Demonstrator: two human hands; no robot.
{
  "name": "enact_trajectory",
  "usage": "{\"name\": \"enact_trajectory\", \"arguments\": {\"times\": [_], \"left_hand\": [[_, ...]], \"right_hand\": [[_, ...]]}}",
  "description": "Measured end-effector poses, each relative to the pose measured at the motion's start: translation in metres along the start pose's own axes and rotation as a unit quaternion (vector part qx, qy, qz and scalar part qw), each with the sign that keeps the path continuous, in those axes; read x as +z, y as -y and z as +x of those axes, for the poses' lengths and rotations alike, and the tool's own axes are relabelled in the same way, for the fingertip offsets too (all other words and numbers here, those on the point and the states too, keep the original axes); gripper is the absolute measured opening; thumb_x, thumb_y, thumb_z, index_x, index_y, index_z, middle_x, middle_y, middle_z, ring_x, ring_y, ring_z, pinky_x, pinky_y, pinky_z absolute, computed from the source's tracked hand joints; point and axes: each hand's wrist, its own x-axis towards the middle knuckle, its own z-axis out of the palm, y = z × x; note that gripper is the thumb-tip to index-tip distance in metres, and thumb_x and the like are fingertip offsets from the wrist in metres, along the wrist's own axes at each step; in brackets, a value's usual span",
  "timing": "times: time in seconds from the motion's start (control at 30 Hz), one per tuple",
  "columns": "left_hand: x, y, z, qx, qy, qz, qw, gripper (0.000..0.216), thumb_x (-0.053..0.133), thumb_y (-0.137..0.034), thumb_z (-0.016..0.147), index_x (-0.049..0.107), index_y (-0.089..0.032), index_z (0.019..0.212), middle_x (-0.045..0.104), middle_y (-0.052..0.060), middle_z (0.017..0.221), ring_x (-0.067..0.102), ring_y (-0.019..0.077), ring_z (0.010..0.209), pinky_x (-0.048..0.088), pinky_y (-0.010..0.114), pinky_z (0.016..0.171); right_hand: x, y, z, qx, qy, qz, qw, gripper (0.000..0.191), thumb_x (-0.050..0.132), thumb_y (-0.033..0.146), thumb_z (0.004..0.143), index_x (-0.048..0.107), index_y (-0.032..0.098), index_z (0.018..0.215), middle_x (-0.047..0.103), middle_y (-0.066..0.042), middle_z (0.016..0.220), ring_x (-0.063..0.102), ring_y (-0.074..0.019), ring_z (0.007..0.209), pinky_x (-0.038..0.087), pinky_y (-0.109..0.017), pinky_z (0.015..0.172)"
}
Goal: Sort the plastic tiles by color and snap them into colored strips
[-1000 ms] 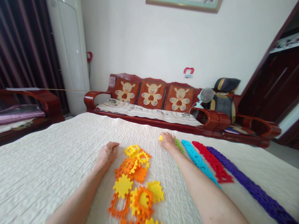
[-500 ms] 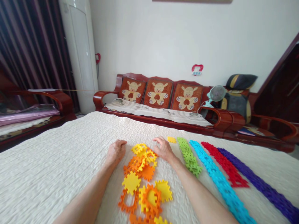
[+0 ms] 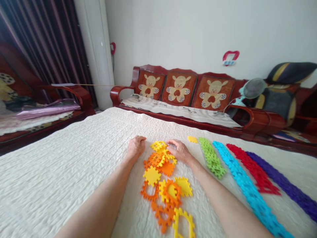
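A loose pile of yellow and orange interlocking tiles (image 3: 163, 178) lies on the cream quilt (image 3: 61, 172) between my forearms. My left hand (image 3: 136, 147) rests on the quilt just left of the pile, fingers curled under with nothing in them. My right hand (image 3: 179, 151) lies on the far end of the pile, fingers bent and pressed on a yellow tile (image 3: 158, 145). A single yellow tile (image 3: 192, 139) lies apart, just left of the head of a green tile strip (image 3: 211, 157).
Right of the green strip run a cyan strip (image 3: 245, 185), a red strip (image 3: 252, 168) and a purple strip (image 3: 284, 181). A wooden sofa (image 3: 183, 91) with bear cushions stands beyond the quilt. A small fan (image 3: 252, 89) and a bag sit at its right end.
My right hand set a single yellow tile down beside the green strip, then drew back left onto the pile. My left hand stayed put. The view swung left and down.
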Motion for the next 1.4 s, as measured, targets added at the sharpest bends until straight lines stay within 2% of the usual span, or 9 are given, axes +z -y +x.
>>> {"name": "enact_trajectory", "arguments": {"times": [0.2, 0.33, 0.47, 0.67, 0.87, 1.1, 1.4], "left_hand": [[0.0, 0.001, 0.002, -0.004, 0.003, -0.004, 1.0, 0.036, 0.041, -0.016, 0.079, 0.071, -0.02, 0.098, 0.069, 0.004, 0.104, 0.062, 0.0166, 0.097, 0.045, 0.027, 0.092], [0.0, 0.0, 0.001, -0.008, 0.003, -0.006, 1.0, 0.036, 0.041, -0.015, 0.079, 0.071, -0.02, 0.098, 0.069, 0.003, 0.104, 0.062, 0.016, 0.097, 0.045, 0.026, 0.092], [0.0, 0.0, 0.001, -0.011, 0.002, -0.005, 1.0, 0.037, 0.04, -0.015, 0.079, 0.071, -0.02, 0.099, 0.069, 0.003, 0.104, 0.062, 0.0156, 0.097, 0.044, 0.026, 0.093], [-0.001, 0.0, 0.0, 0.0, 0.0, -0.001, 1.0, 0.037, 0.039, -0.015, 0.08, 0.07, -0.018, 0.1, 0.069, 0.004, 0.105, 0.061, 0.0159, 0.098, 0.044, 0.026, 0.093], [0.0, 0.001, -0.001, 0.0, -0.004, -0.002, 1.0, 0.037, 0.039, -0.015, 0.08, 0.07, -0.019, 0.099, 0.069, 0.003, 0.103, 0.062, 0.0152, 0.097, 0.044, 0.025, 0.092], [0.0, 0.0, 0.0, -0.006, -0.009, -0.005, 1.0, 0.037, 0.04, -0.016, 0.079, 0.071, -0.019, 0.097, 0.07, 0.003, 0.102, 0.062, 0.0156, 0.096, 0.045, 0.025, 0.091], [0.0, 0.001, 0.0, -0.004, -0.01, -0.005, 1.0, 0.037, 0.04, -0.017, 0.08, 0.071, -0.017, 0.099, 0.069, 0.005, 0.104, 0.061, 0.0164, 0.098, 0.044, 0.026, 0.092]], "right_hand": [[-0.005, -0.002, 0.002, 0.045, 0.024, 0.069, 0.996, 0.025, 0.048, 0.027, 0.078, 0.065, 0.02, 0.096, 0.068, -0.004, 0.102, 0.061, -0.0175, 0.096, 0.044, -0.033, 0.089], [-0.01, 0.0, 0.002, 0.015, 0.05, 0.053, 0.997, 0.031, 0.058, 0.026, 0.071, 0.064, 0.021, 0.101, 0.066, -0.004, 0.106, 0.058, -0.019, 0.102, 0.041, -0.034, 0.094], [-0.01, -0.003, 0.002, -0.015, 0.059, 0.034, 0.998, 0.033, 0.06, 0.027, 0.07, 0.064, 0.021, 0.102, 0.066, -0.004, 0.105, 0.057, -0.019, 0.103, 0.04, -0.034, 0.094], [0.001, -0.015, 0.004, -0.014, 0.02, 0.062, 0.998, 0.023, 0.055, 0.023, 0.072, 0.065, 0.019, 0.093, 0.067, -0.003, 0.092, 0.061, -0.0148, 0.086, 0.045, -0.03, 0.084], [0.005, -0.017, 0.004, 0.009, -0.003, 0.066, 0.998, 0.022, 0.052, 0.024, 0.073, 0.066, 0.019, 0.09, 0.067, -0.002, 0.086, 0.061, -0.0139, 0.08, 0.047, -0.028, 0.078], [0.008, -0.028, 0.006, 0.036, -0.065, 0.08, 0.994, 0.025, 0.05, 0.026, 0.072, 0.064, 0.018, 0.091, 0.066, -0.004, 0.091, 0.061, -0.014, 0.08, 0.048, -0.028, 0.077], [0.002, -0.013, 0.001, 0.037, -0.046, 0.146, 0.988, 0.024, 0.053, 0.028, 0.07, 0.063, 0.018, 0.088, 0.067, -0.004, 0.086, 0.061, -0.0148, 0.077, 0.049, -0.028, 0.073]]}}
